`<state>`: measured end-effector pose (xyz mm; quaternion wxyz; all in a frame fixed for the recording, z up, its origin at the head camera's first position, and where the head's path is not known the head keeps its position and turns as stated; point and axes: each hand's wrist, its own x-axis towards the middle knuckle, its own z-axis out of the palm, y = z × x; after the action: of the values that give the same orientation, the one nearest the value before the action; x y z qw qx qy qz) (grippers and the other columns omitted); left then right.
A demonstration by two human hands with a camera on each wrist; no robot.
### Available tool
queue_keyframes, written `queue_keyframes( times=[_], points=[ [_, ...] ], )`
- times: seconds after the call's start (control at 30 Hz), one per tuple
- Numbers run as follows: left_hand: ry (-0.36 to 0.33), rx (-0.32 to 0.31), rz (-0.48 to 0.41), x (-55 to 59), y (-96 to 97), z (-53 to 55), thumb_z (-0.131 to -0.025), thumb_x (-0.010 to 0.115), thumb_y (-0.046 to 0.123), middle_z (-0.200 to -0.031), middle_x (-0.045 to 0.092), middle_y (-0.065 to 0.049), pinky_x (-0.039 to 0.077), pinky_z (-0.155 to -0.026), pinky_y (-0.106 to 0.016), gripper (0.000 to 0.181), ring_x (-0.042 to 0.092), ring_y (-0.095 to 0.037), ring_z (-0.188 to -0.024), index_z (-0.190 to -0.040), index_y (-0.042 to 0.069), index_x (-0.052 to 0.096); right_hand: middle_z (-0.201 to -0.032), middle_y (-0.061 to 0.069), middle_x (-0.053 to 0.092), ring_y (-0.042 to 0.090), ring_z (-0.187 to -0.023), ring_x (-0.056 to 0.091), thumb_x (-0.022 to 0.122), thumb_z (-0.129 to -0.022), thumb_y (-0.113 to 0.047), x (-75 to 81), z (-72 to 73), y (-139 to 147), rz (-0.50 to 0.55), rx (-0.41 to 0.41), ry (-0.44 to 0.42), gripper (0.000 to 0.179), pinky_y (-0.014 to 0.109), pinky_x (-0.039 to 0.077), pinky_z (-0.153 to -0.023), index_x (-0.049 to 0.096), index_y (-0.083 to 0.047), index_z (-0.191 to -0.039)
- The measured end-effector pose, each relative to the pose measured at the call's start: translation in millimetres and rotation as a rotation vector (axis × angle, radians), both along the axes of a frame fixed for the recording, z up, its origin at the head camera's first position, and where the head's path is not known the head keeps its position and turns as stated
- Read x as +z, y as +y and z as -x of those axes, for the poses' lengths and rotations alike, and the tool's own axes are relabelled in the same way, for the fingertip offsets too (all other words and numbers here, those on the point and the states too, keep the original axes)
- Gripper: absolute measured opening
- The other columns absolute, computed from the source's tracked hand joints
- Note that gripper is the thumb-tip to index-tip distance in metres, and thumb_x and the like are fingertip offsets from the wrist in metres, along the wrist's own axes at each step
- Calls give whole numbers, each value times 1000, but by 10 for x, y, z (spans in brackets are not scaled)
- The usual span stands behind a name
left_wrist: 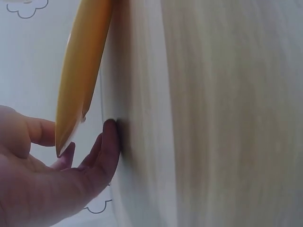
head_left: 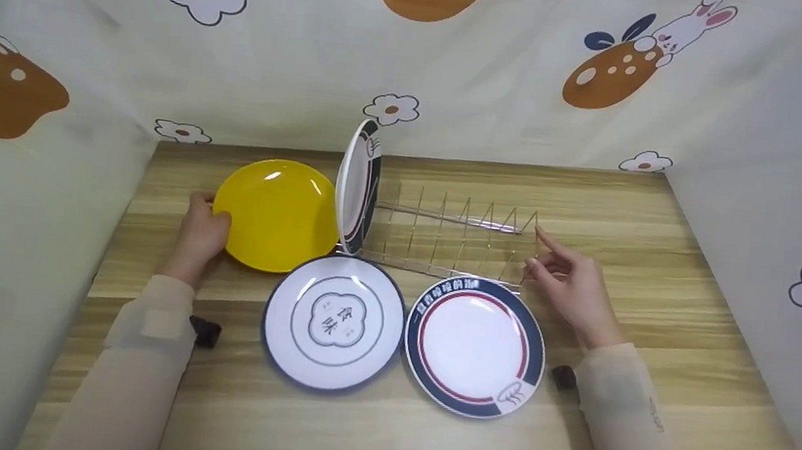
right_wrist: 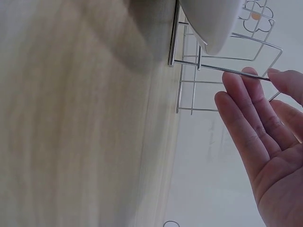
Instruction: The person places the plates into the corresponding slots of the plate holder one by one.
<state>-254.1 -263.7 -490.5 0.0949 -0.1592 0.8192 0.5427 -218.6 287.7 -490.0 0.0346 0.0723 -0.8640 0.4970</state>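
At the left, my left hand pinches the rim of a yellow plate. In the left wrist view the thumb lies on one face of the plate and fingers are on its other side. My right hand pinches the right end of a wire dish rack. The thumb and fingers meet at a rack wire in the right wrist view. A white plate with a dark blue and red rim stands on edge in the rack's left end, beside the yellow plate.
Two plates are in front of the rack: a white plate with a flower emblem and another blue-and-red-rimmed plate. All this is on a wood-grain table. Patterned cloth hangs behind and at both sides.
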Motion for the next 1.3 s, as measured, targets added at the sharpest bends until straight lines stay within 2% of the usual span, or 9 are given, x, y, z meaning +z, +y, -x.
queue_keyframes(
  times=[0.2, 0.3, 0.5, 0.67, 0.9, 1.0, 1.1, 1.3],
  points=[
    [13, 6, -114, 32, -3, -21, -104, 28, 13, -156, 32, -23, 43, -100, -25, 59, 48, -20, -122, -159, 4, 8, -99, 16, 78, 30, -91, 76, 74, -96, -14, -4, -3, 1, 5, 4, -2, 58, 17, 59, -81, 54, -24, -150],
    [20, -14, -135, 36, -24, -35, -105, 26, 14, -159, 29, -22, 43, -100, -22, 57, 48, -18, -123, -158, 6, 6, -100, 16, 78, 29, -91, 76, 74, -96, -14, -2, 0, -5, 6, 7, -2, 58, 17, 59, -81, 54, -24, -150],
    [43, -51, -234, 19, -72, -57, -105, 25, 12, -162, 24, -21, 45, -99, -14, 55, 48, -13, -126, -156, 8, 2, -100, 15, 78, 22, -89, 76, 73, -96, -14, -3, -2, -5, -10, 9, 5, 58, 18, 60, -81, 54, -24, -150],
    [50, -48, -303, 40, -102, -88, -106, 30, 14, -154, 32, -15, 50, -95, -14, 57, 53, -10, -118, -157, 12, 6, -102, 17, 78, 27, -92, 76, 73, -97, -15, -8, -1, 5, -6, 6, -9, 59, 17, 59, -81, 53, -25, -151],
    [80, -31, -560, 159, -165, -172, -107, 37, 10, -135, 43, -5, 57, -88, -22, 50, 60, -12, -107, -150, 20, 16, -100, 19, 78, 33, -93, 76, 72, -96, -9, 17, -11, -25, 3, -7, -20, 58, 14, 58, -81, 54, -22, -150],
    [97, -18, -596, 206, -213, -195, -107, 42, 10, -128, 48, -6, 59, -83, -23, 47, 64, -12, -97, -149, 21, 24, -100, 22, 77, 38, -94, 75, 70, -96, -3, 30, -14, -40, -8, -14, -20, 59, 12, 57, -80, 52, -16, -151],
    [113, -18, -640, 235, -264, -211, -107, 48, 10, -126, 50, -7, 60, -82, -24, 46, 66, -13, -94, -147, 21, 28, -101, 24, 76, 41, -95, 74, 69, -96, -1, 45, -17, -52, -14, -14, -20, 60, 13, 57, -79, 50, -12, -152],
    [143, -12, -793, 294, -352, -284, -105, 57, 7, -124, 59, -7, 62, -85, -28, 50, 70, -15, -97, -145, 21, 31, -100, 18, 78, 32, -94, 76, 71, -97, -9, 20, -8, -24, -13, -12, -21, 59, 14, 58, -79, 53, -24, -151]
  ],
)
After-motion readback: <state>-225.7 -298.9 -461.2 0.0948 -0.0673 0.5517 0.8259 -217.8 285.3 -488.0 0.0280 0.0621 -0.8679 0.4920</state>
